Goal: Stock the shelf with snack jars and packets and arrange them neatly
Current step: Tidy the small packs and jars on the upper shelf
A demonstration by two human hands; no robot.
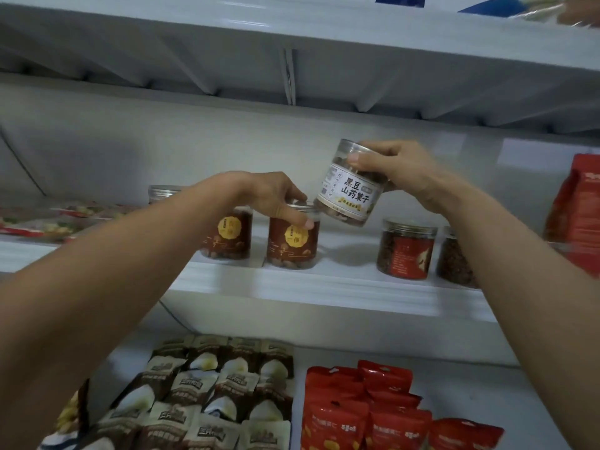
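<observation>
My right hand (399,172) grips a clear jar with a white label (349,190), holding it tilted in the air above the middle shelf (324,287). My left hand (276,198) grips the lid of a brown-labelled jar (292,240) that stands on that shelf. A second brown-labelled jar (229,237) stands just left of it, partly behind my left forearm. Another clear jar (162,193) shows behind my left wrist. Right of the gap stand a red-labelled jar (406,250) and one more jar (453,259), half hidden by my right forearm.
Flat snack packets (48,222) lie at the shelf's left end and a tall red bag (581,216) stands at its right end. On the lower shelf lie brown and white packets (207,394) and red packets (367,407). A white shelf (292,27) hangs overhead.
</observation>
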